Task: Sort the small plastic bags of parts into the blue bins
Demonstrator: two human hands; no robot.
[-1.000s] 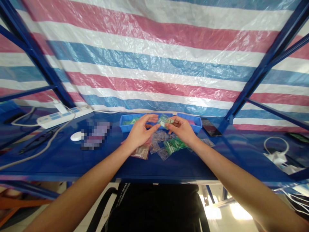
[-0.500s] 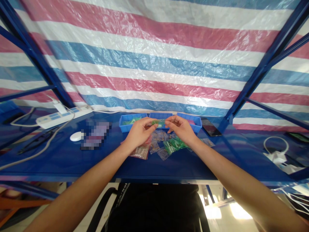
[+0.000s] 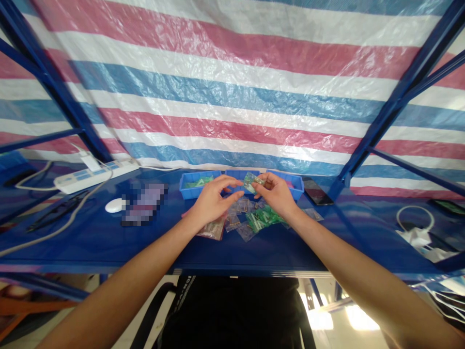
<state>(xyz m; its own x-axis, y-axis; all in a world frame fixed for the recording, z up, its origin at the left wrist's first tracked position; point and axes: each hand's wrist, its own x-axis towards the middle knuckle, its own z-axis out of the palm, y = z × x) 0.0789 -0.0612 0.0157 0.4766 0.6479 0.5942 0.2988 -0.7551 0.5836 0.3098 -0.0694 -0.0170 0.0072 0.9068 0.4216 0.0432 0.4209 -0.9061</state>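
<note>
Pinched in my right hand (image 3: 276,194) is a small clear plastic bag (image 3: 250,181) with a greenish tint; its contents are too small to name. My left hand (image 3: 215,198) is just left of it, thumb and fingers apart, holding nothing. Below the hands lie several small clear bags (image 3: 232,222) with brass-coloured bits inside. Green packets (image 3: 267,218) are heaped under my right hand. A reddish flat packet (image 3: 214,230) lies partly beneath my left wrist. Behind my hands stand a left blue bin (image 3: 187,193) with green packets, a middle blue bin (image 3: 232,173) and a right blue bin (image 3: 298,189).
A dark phone (image 3: 317,191) lies right of the bins. To the left are a white mouse-like object (image 3: 115,205), a blurred-out purplish item (image 3: 147,203) and a white power strip (image 3: 98,175) with cables. A white charger (image 3: 416,236) sits far right. Blue frame posts (image 3: 395,102) flank the table.
My left hand has let go of the small bag and its fingers have spread. The bag, held by both hands before, is now tilted up in my right hand alone.
</note>
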